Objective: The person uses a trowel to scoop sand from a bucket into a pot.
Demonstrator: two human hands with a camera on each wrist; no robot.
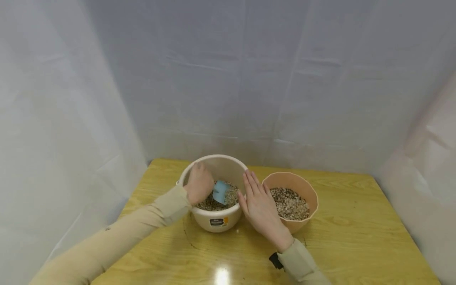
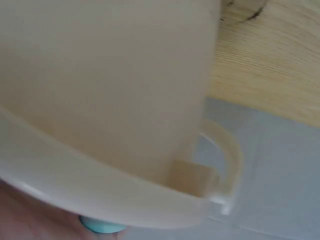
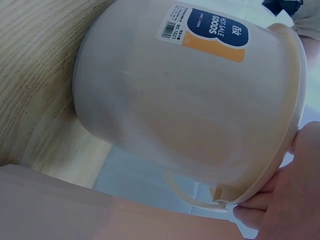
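My left hand (image 1: pixel 198 186) reaches into the cream bowl (image 1: pixel 215 222) at frame centre, fingers curled round a blue scoop (image 1: pixel 221 192) sunk in its gravel (image 1: pixel 232 194). My right hand (image 1: pixel 259 206), fingers straight, presses that bowl's rim, beside the gravel-filled pink bowl (image 1: pixel 305 186) on the surface (image 1: pixel 356 245)

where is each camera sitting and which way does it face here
Head: worn high, looking forward and down at the table; both sleeved arms, the left hand gripping a blue scoop in the white bowl, the right hand flat against that bowl's rim, beside the orange bowl.
Left wrist: close under the white bowl's rim, facing its outer wall; a sliver of hand and scoop.
Right wrist: low, facing the bowl's labelled side; fingertips on the rim.
All three share the white bowl.
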